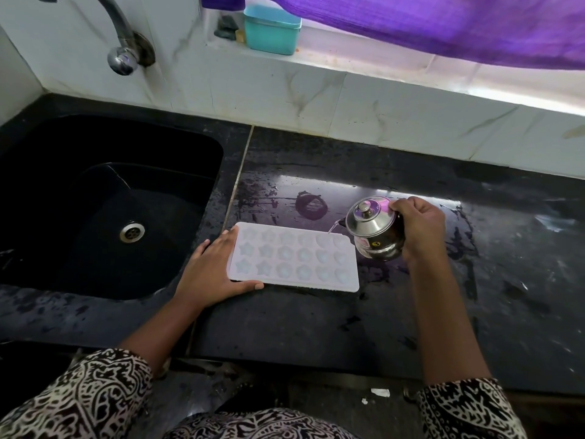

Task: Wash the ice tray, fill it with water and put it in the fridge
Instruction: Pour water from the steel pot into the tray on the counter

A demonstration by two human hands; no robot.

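A pale silicone ice tray (294,258) with star and heart shaped cells lies flat on the black counter (316,327), just right of the sink. My left hand (215,267) holds its left end, fingers straight along the far edge and thumb along the near edge. My right hand (421,226) grips a small steel kettle (373,229) with a lid, tilted left. A thin stream of water runs from its spout (335,224) into the tray's far right corner.
The black sink (104,201) with its drain sits to the left, under a steel tap (122,49). A teal plastic box (272,30) stands on the window ledge under a purple curtain (443,23). The counter around the tray is wet.
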